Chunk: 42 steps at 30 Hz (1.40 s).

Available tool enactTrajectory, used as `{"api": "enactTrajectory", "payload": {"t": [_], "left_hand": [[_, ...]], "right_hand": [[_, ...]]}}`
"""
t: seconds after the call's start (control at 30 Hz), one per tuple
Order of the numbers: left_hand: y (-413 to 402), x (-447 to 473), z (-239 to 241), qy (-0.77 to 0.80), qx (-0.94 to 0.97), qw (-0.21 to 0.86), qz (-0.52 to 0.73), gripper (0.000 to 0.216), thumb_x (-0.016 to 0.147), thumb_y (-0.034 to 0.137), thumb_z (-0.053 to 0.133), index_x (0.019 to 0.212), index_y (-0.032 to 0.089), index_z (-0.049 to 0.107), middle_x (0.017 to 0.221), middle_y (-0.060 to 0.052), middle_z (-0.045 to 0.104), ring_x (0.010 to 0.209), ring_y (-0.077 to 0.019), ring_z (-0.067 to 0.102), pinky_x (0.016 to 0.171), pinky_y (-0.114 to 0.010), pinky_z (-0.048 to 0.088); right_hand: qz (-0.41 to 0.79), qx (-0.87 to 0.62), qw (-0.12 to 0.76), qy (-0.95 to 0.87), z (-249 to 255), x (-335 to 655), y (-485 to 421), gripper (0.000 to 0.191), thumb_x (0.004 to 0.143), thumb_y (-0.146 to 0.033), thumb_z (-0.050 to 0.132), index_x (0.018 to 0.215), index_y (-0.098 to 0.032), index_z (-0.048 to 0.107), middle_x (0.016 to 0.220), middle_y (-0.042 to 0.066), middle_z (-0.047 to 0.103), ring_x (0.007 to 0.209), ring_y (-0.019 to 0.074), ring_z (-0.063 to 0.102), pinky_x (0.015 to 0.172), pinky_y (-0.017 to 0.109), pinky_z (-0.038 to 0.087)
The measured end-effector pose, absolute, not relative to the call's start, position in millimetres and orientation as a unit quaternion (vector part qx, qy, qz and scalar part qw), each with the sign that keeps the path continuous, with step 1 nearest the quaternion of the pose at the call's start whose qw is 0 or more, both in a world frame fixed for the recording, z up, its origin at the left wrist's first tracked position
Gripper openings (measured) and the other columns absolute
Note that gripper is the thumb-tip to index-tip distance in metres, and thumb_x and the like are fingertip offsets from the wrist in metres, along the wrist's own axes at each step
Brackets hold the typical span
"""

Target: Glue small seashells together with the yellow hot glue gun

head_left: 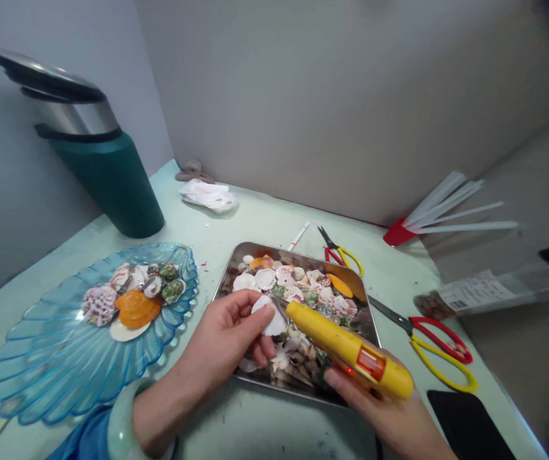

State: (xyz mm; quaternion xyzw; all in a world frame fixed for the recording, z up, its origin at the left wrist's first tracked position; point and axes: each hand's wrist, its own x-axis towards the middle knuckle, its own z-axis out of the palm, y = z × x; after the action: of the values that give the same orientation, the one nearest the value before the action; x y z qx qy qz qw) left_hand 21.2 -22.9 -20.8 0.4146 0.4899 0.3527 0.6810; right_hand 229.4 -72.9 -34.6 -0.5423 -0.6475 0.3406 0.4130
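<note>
My left hand [221,348] pinches a white scallop shell [270,318] over the metal tray [298,388]. My right hand [389,415] grips a yellow glue gun [351,350], whose metal nozzle points at the shell and touches or nearly touches it. The tray holds several mixed seashells [298,284]. To the left lies a blue shell-shaped plate [44,364] with several shells glued or laid on it, among them an orange scallop [136,308].
A teal bin with a steel lid [96,160] stands at the back left. Crumpled tissue [208,195], a pen [298,236], small scissors [341,252], large red-yellow scissors [434,342], glue sticks [451,207], a plastic bag [489,294] and a black object [468,425] surround the tray.
</note>
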Motion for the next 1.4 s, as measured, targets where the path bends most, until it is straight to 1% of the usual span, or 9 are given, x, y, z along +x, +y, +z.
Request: {"api": "enactTrajectory", "payload": {"t": [0.23,0.57,0.67,0.83,0.93,1.07,1.2,1.33,1.4], "left_hand": [[-21.4,20.5,-19.8,0.489,0.417,0.669,0.374,0.027,0.079,0.04,0.063,0.084,0.014,0.057,0.049,0.0,0.063,0.04,-0.0088,0.053,0.043,-0.017,0.042],[-20.8,17.8,-22.5,0.485,0.416,0.667,0.383,0.027,0.081,0.04,0.062,0.087,0.015,0.057,0.051,0.0,0.065,0.041,-0.0092,0.055,0.043,-0.017,0.041],[-21.0,17.9,-23.1,0.481,0.416,0.671,0.381,0.026,0.081,0.04,0.062,0.087,0.015,0.057,0.051,0.0,0.065,0.041,-0.0088,0.054,0.043,-0.017,0.04],[-21.1,17.8,-23.5,0.478,0.419,0.676,0.371,0.026,0.082,0.039,0.061,0.085,0.015,0.057,0.051,0.0,0.065,0.04,-0.0091,0.054,0.043,-0.017,0.041],[-21.4,17.8,-23.1,0.477,0.419,0.677,0.372,0.025,0.082,0.04,0.061,0.084,0.015,0.056,0.051,0.0,0.065,0.04,-0.0092,0.055,0.042,-0.017,0.04],[-22.0,18.1,-23.3,0.483,0.412,0.672,0.38,0.025,0.082,0.039,0.061,0.086,0.015,0.056,0.051,0.0,0.065,0.04,-0.0087,0.055,0.043,-0.016,0.039],[-20.8,18.1,-24.9,0.478,0.41,0.67,0.393,0.025,0.083,0.04,0.061,0.087,0.015,0.057,0.052,0.0,0.066,0.04,-0.0085,0.055,0.043,-0.016,0.039],[-19.5,17.7,-26.0,0.477,0.406,0.669,0.401,0.024,0.083,0.039,0.061,0.087,0.015,0.057,0.052,0.0,0.066,0.04,-0.0087,0.055,0.044,-0.017,0.039],[-19.6,17.5,-26.0,0.479,0.402,0.667,0.404,0.024,0.083,0.038,0.061,0.086,0.015,0.057,0.053,0.0,0.066,0.04,-0.0086,0.055,0.044,-0.016,0.039]], "right_hand": [[0.335,-0.548,0.401,-0.653,-34.5,231.3,-72.0,0.021,0.075,-0.025,0.071,0.096,-0.024,0.073,0.084,0.001,0.076,0.072,0.0212,0.073,0.069,0.027,0.061],[0.321,-0.564,0.399,-0.648,-31.8,230.1,-71.9,0.011,0.074,-0.026,0.07,0.084,-0.022,0.073,0.077,0.001,0.075,0.066,0.0196,0.07,0.063,0.025,0.059],[0.339,-0.57,0.412,-0.624,-31.7,227.9,-72.7,0.008,0.073,-0.026,0.07,0.078,-0.022,0.072,0.071,0.0,0.073,0.061,0.0179,0.067,0.059,0.024,0.057],[0.367,-0.605,0.444,-0.549,-30.2,222.7,-76.0,0.013,0.068,-0.028,0.072,0.08,-0.022,0.073,0.072,0.0,0.073,0.065,0.0192,0.068,0.062,0.025,0.057],[0.368,-0.612,0.442,-0.543,-30.8,222.4,-77.0,0.013,0.068,-0.03,0.072,0.078,-0.021,0.072,0.07,0.0,0.073,0.063,0.0199,0.068,0.061,0.027,0.057],[0.355,-0.617,0.44,-0.547,-33.1,225.1,-77.7,0.017,0.068,-0.032,0.074,0.081,-0.021,0.072,0.073,0.002,0.074,0.067,0.022,0.069,0.065,0.03,0.058],[0.348,-0.607,0.422,-0.577,-33.1,227.8,-77.6,0.013,0.071,-0.032,0.072,0.076,-0.021,0.071,0.068,0.001,0.072,0.059,0.019,0.066,0.057,0.027,0.056],[0.338,-0.609,0.421,-0.582,-31.0,228.2,-77.5,0.016,0.07,-0.033,0.072,0.081,-0.02,0.073,0.074,0.002,0.074,0.066,0.0205,0.069,0.062,0.027,0.057],[0.34,-0.61,0.417,-0.582,-29.8,227.4,-77.3,0.016,0.07,-0.033,0.072,0.08,-0.021,0.073,0.073,0.002,0.074,0.064,0.02,0.068,0.059,0.027,0.057]]}}
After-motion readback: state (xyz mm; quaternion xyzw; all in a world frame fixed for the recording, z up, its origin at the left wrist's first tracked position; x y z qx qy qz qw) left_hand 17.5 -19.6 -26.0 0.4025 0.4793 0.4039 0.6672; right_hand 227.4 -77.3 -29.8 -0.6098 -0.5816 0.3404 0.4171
